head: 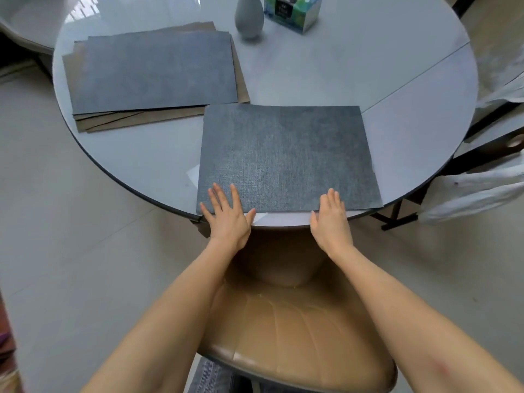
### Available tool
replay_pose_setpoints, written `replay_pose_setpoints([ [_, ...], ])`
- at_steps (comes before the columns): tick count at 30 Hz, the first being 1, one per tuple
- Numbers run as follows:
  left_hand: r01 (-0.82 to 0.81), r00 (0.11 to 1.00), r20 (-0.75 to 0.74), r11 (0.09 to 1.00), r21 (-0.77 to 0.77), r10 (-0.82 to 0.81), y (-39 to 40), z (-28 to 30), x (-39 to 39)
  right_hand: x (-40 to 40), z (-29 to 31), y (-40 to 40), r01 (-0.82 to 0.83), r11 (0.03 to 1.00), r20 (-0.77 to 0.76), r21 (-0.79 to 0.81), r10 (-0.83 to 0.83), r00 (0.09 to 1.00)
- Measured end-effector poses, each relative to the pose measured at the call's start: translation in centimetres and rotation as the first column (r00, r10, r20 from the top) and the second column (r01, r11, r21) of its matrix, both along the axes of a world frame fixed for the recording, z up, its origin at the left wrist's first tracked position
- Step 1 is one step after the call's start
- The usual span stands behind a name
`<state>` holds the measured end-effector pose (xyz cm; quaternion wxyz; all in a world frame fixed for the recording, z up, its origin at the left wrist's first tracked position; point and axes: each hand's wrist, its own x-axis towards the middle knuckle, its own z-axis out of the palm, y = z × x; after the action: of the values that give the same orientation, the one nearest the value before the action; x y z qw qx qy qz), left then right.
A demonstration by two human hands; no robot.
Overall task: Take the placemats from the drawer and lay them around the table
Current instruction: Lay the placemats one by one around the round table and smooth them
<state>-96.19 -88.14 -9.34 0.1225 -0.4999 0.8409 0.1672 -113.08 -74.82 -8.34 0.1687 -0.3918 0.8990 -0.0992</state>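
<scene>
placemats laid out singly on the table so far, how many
1: the placemat at the near edge, under both hands. The rest sit in a stack at the far left; its count is hidden.

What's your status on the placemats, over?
Both hands open, left hand and right hand flat on near edge of placemat. Remaining stack waits far left on table. Vase, tissue box beyond, not obstructing.
</scene>
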Motion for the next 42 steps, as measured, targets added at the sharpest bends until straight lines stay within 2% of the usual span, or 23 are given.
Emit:
replay_pose_setpoints([
  [16,-0.025,0.997,0.070,1.000,0.007,0.024,-0.1,1.2,0.1,0.2,-0.1,-0.1,0.081,0.988,0.099,-0.129,-0.069,0.993],
  [26,-0.033,0.997,0.070,0.999,0.039,0.030,-0.1,2.0,-0.2,-0.2,-0.2,-0.1,0.120,0.980,0.080,-0.156,-0.108,0.991],
  [30,-0.055,0.997,0.057,0.998,0.040,0.053,-0.2,1.8,-0.2,-2.0,-0.2,1.2,0.263,0.965,-0.033,-0.008,-0.263,0.964],
  [33,-0.043,0.998,0.036,0.999,-0.019,0.044,0.1,1.7,-1.1,-3.0,-0.5,2.4,0.288,0.949,-0.035,0.126,-0.285,0.958],
  [35,0.020,1.000,0.003,0.999,-0.041,-0.020,0.7,1.6,-2.8,-3.1,-0.7,2.5,0.274,0.950,-0.040,0.150,-0.271,0.962],
  [38,0.079,0.996,-0.030,0.997,0.017,-0.079,1.7,1.6,-5.3,-3.3,-0.8,2.5,0.272,0.948,-0.035,0.163,-0.270,0.962],
  [42,0.086,0.996,0.017,0.994,0.065,-0.087,2.3,0.7,-6.2,-4.0,-0.9,2.6,0.265,0.947,-0.017,0.181,-0.267,0.964],
])
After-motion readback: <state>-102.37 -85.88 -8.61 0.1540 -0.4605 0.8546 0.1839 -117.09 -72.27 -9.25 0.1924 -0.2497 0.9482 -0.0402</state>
